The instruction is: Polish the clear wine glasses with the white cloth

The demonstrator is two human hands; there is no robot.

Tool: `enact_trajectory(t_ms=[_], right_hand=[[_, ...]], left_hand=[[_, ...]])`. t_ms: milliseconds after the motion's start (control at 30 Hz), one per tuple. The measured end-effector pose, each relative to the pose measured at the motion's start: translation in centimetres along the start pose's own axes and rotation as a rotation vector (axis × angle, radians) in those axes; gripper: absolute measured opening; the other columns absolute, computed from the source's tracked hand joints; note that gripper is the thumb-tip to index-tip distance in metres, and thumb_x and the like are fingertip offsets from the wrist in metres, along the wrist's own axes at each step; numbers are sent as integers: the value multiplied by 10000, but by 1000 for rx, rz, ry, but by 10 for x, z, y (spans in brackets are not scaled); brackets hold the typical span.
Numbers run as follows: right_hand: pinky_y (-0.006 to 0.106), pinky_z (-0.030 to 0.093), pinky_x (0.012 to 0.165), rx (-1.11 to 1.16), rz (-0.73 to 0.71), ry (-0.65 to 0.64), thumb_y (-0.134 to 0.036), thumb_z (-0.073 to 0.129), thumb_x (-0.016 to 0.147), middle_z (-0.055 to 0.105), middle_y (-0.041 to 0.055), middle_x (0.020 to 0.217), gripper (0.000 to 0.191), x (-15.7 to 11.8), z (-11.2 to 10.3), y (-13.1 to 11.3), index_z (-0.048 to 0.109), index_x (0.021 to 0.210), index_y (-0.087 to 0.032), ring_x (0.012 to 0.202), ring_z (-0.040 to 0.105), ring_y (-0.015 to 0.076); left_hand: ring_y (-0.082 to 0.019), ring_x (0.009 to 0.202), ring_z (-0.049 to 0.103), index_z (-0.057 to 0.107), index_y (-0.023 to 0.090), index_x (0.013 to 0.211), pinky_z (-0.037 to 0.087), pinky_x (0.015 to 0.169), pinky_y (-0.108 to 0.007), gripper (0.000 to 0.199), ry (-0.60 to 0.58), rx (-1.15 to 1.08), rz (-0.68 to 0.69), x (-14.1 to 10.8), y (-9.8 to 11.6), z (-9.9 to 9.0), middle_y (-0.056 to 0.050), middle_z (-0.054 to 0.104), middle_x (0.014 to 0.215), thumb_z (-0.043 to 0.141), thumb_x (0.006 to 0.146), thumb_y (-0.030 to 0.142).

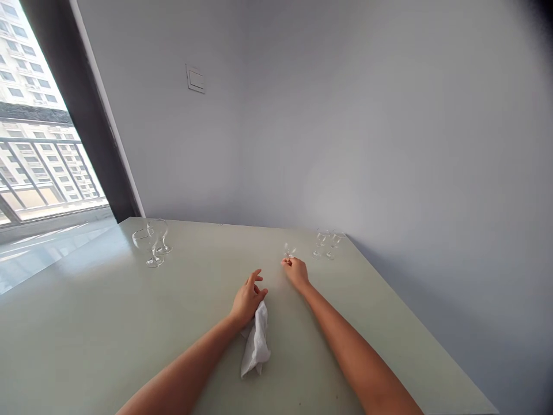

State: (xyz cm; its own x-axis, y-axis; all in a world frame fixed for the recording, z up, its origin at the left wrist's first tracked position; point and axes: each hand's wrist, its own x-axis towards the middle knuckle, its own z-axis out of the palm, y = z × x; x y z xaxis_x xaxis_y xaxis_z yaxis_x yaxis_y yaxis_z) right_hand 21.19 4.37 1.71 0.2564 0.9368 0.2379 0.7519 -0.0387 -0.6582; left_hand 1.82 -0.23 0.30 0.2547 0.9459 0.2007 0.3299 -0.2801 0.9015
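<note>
The right hand (296, 271) is reached out over the surface (203, 276), its fingers closed to a pinch on the lower part of a small glass (289, 250). That glass is near the middle of the far part of the surface; it is clear and faint, so its exact lean cannot be made out. The left hand (247, 300) is nearer the person and to the left, partly open, with the thumb and forefinger standing apart and the other fingers partly hidden. A white cloth (258, 343) touches its thumb side and trails crumpled toward the person; whether the left hand grips the cloth or only rests against it, I cannot tell. Both bare forearms come in from the near edge, with the cloth between them. Beyond the right hand and to its right, two stemmed glasses, a left one (320, 242) and a right one (335, 244), stand upright side by side near the far right corner. Well apart from these, toward the far left, stand two bigger goblets, a front one (149, 248) and a rear one (162, 233), upright and overlapping in view. Behind the surface rises a plain wall (345, 115) with a switch (196, 79) on it, and at the left a railing (47, 141) shows before a pale building (26, 63).
</note>
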Motion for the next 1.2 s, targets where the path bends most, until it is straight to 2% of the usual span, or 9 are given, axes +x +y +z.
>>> enact_trajectory(t_ms=[133,300,567,733,800,900,1033,1100,1200], right_hand=[[237,343,568,-87,156,28,-274,502,753,647,56,757,159,27,-13,34,604,675,-179,683,568,164],[238,331,542,-151,260,50,-285,494,761,642,61,775,166,49,-17,57,606,703,-179,688,571,167],[254,339,582,-166,307,101,-276,532,736,636,75,794,127,74,-15,67,598,708,-172,735,574,188],[274,345,617,-113,305,171,-347,568,710,613,76,813,258,61,-20,64,560,890,-163,760,554,210],[280,350,618,-78,301,211,-417,510,744,595,88,829,357,44,-20,58,515,974,-144,748,542,211],[276,362,602,-9,241,188,-498,371,802,574,73,762,402,8,-15,38,519,915,-142,684,528,194],[256,375,573,87,33,-61,-564,348,794,532,1,603,437,-54,-5,-9,573,829,-191,569,503,162],[261,386,604,115,-110,-277,-546,364,797,574,12,698,452,-81,-2,-32,549,1028,-204,615,527,163],[257,378,643,7,-126,-426,-467,473,753,609,47,890,445,-103,0,-53,510,1116,-212,736,553,174]], left_hand=[[-105,678,520,357,301,1233,431,676,-261,475,-69,53,1,-3,1,0,0,560,1031,446,769,258],[-106,644,514,364,307,1234,431,672,-262,475,-67,22,-31,-4,5,-3,4,566,996,430,766,259],[-107,652,508,325,295,1257,439,678,-275,500,-40,10,-2,-3,0,-1,-1,565,981,424,769,243],[-106,681,504,332,263,1244,440,661,-262,484,29,-49,-6,-2,3,-3,-16,563,975,435,773,221],[-111,719,506,348,242,1221,441,650,-255,456,103,-80,-9,0,3,-3,-27,556,979,437,775,214],[-133,838,499,397,218,1156,437,709,-273,380,311,-66,14,1,2,-2,-47,528,1019,443,780,212],[-148,907,480,425,210,1105,411,787,-303,326,605,-45,41,10,-2,-11,-66,482,1060,466,782,232],[-142,900,479,409,213,1106,419,767,-285,340,754,-87,2,22,-5,-28,-68,463,1084,486,777,249],[-130,907,487,373,221,1114,430,754,-254,378,991,-126,-184,46,-13,-73,-66,435,1127,512,767,278]])
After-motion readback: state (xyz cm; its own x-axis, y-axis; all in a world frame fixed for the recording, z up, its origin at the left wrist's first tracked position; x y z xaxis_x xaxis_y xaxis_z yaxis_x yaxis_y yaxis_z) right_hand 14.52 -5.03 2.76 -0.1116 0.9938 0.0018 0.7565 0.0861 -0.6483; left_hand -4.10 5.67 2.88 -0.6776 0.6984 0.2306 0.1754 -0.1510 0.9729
